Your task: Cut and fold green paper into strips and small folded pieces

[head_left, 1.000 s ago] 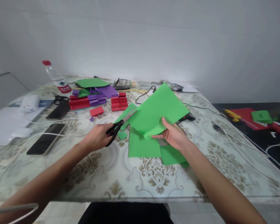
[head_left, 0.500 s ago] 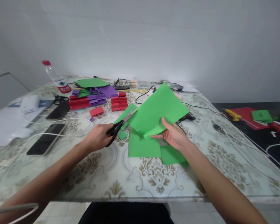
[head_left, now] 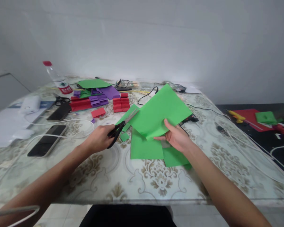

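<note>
My left hand is closed around the black handles of a pair of scissors, whose blades point up and right against the left edge of a large green paper sheet. My right hand pinches that sheet at its lower edge, thumb on top, and holds it tilted above the table. Flat green paper pieces lie under the sheet, and a small green scrap lies beside the scissors.
Folded red and purple paper stacks sit further back, with a second pair of scissors, two phones, a water bottle and white cables. A black glue gun lies right of the sheet. A dark side table holds more paper.
</note>
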